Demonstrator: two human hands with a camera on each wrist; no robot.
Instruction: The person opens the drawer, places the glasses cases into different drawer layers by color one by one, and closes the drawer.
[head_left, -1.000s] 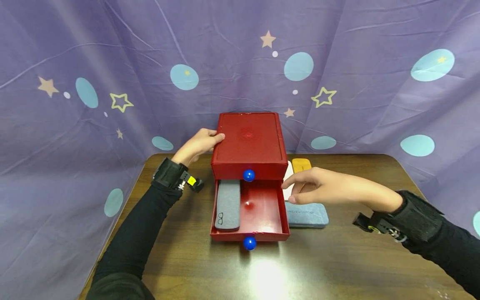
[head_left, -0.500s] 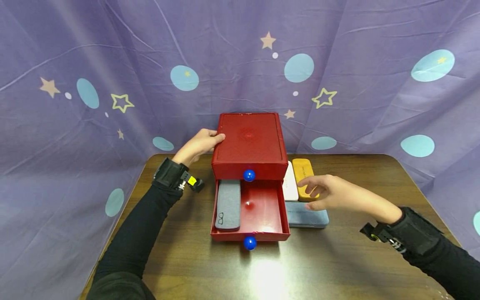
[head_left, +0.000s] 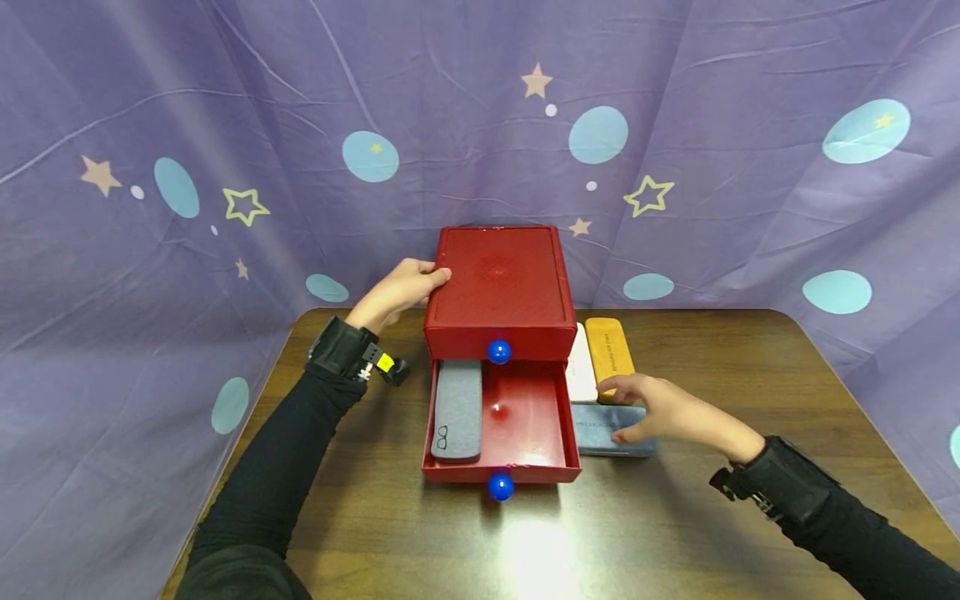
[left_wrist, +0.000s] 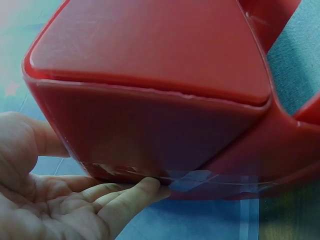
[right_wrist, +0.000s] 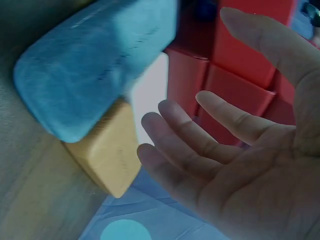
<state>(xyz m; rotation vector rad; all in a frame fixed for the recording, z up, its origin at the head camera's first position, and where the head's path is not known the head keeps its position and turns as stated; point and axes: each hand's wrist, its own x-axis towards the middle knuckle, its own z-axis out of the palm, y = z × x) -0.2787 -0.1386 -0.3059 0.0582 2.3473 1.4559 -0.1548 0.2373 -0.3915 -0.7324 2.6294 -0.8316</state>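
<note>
A red two-drawer box (head_left: pixel 498 287) stands on the table with its lower drawer (head_left: pixel 532 425) pulled out. A grey glasses case (head_left: pixel 457 412) lies along the left side of that drawer. My left hand (head_left: pixel 401 292) holds the box's left side, its thumb over the top edge; in the left wrist view its fingers (left_wrist: pixel 125 205) lie against the box. Close over a blue glasses case (head_left: pixel 596 421) hovers my right hand (head_left: pixel 663 408), thumb and fingers spread apart. In the right wrist view the right palm (right_wrist: pixel 260 170) holds nothing.
Behind the blue case, right of the box, lie a white case (head_left: pixel 580 367) and a yellow case (head_left: pixel 607 346). Blue knobs (head_left: pixel 500 487) stick out from both drawers. A purple curtain (head_left: pixel 480 125) hangs close behind the wooden table (head_left: pixel 720 350).
My right hand has moved right from the drawer's edge, then lower, to over the blue case. The left hand stays on the box.
</note>
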